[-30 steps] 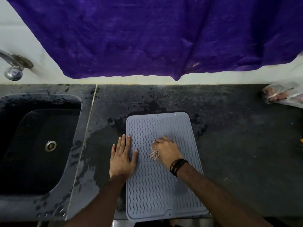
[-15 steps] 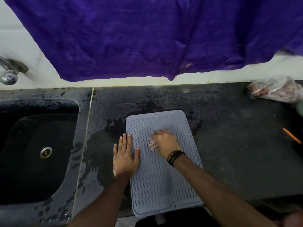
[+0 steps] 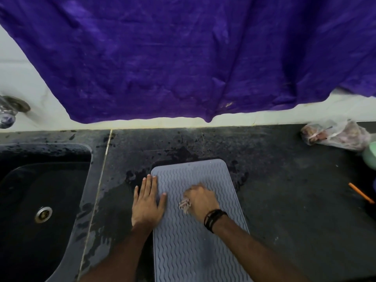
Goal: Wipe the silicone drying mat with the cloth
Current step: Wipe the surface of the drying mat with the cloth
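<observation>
A grey silicone drying mat [image 3: 183, 247] with wavy ridges lies on the dark wet counter, its long side running away from me. My left hand [image 3: 147, 202] rests flat with fingers spread on the mat's left edge, partly on the counter. My right hand [image 3: 200, 200] is closed over a small crumpled pale cloth [image 3: 184, 204] and presses it on the mat's upper middle. Only a bit of the cloth shows under the palm. A black band circles my right wrist.
A black sink [image 3: 36, 206] with a metal drain lies at the left, a tap [image 3: 8, 110] above it. A large purple cloth [image 3: 183, 58] hangs on the wall behind. At the right are a plastic bag [image 3: 333, 135], a green object [image 3: 370, 157] and an orange pencil [image 3: 361, 193].
My right hand with the cloth has shifted slightly along the mat. The left hand stays flat on the mat's left edge. The camera view has tilted, showing more of the counter's right side.
</observation>
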The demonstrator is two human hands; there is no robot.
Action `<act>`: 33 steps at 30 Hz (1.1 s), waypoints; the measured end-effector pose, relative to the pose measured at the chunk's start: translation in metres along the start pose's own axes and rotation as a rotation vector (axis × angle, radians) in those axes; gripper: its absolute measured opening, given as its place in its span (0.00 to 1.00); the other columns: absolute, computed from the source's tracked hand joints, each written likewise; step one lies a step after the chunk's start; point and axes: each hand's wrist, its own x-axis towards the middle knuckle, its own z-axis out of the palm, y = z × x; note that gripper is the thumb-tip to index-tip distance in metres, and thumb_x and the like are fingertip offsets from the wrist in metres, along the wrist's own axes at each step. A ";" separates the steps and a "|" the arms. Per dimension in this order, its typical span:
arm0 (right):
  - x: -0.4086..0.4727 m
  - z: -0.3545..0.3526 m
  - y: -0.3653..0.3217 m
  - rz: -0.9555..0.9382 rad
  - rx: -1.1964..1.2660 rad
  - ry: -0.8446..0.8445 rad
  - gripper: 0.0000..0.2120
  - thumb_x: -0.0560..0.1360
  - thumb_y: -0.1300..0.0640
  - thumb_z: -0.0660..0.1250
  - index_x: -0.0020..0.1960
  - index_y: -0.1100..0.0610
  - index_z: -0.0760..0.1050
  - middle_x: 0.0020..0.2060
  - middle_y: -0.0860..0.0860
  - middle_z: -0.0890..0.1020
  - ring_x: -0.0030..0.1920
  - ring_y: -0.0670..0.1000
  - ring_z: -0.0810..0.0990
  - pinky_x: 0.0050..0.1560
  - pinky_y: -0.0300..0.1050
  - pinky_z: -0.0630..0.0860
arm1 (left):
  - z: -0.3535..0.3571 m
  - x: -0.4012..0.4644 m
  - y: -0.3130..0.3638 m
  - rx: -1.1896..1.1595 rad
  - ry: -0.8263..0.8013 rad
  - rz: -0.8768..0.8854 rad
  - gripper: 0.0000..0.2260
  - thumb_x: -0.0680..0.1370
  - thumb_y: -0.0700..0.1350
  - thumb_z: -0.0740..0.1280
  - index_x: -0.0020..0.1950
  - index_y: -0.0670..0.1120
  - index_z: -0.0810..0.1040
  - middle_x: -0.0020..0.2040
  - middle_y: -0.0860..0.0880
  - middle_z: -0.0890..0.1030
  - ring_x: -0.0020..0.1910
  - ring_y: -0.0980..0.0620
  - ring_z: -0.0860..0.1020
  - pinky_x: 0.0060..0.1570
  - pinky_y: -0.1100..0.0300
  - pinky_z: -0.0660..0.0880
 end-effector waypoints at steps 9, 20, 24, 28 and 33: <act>0.048 -0.010 0.006 0.044 -0.062 0.082 0.19 0.75 0.63 0.63 0.66 0.57 0.73 0.64 0.55 0.75 0.68 0.57 0.67 0.66 0.54 0.71 | 0.002 0.002 0.001 0.015 0.028 -0.007 0.33 0.80 0.67 0.37 0.81 0.53 0.37 0.81 0.54 0.39 0.79 0.57 0.35 0.77 0.54 0.33; 0.048 -0.011 0.012 -0.001 -0.078 0.029 0.14 0.74 0.56 0.67 0.60 0.55 0.77 0.58 0.53 0.78 0.64 0.56 0.71 0.61 0.52 0.75 | 0.002 0.003 0.000 -0.001 0.022 -0.018 0.32 0.81 0.66 0.39 0.81 0.54 0.36 0.81 0.55 0.37 0.79 0.58 0.34 0.78 0.53 0.35; 0.079 -0.024 0.007 0.024 -0.060 0.097 0.17 0.74 0.58 0.67 0.63 0.55 0.75 0.60 0.52 0.77 0.65 0.56 0.69 0.59 0.52 0.75 | 0.000 0.003 0.001 -0.014 0.025 -0.027 0.31 0.82 0.65 0.42 0.81 0.55 0.36 0.81 0.55 0.38 0.79 0.58 0.34 0.78 0.53 0.34; 0.083 -0.021 0.009 0.016 -0.114 0.076 0.20 0.73 0.61 0.67 0.65 0.55 0.73 0.62 0.52 0.76 0.65 0.56 0.68 0.59 0.53 0.74 | 0.001 0.004 0.000 -0.002 0.020 -0.028 0.31 0.82 0.65 0.41 0.80 0.55 0.35 0.81 0.56 0.36 0.78 0.59 0.33 0.77 0.55 0.32; 0.064 -0.014 0.014 -0.034 -0.095 0.020 0.23 0.73 0.56 0.70 0.67 0.55 0.73 0.65 0.52 0.74 0.68 0.55 0.66 0.65 0.52 0.70 | 0.002 0.003 0.000 -0.021 0.047 -0.017 0.29 0.82 0.63 0.40 0.81 0.55 0.37 0.82 0.55 0.40 0.79 0.58 0.36 0.78 0.53 0.35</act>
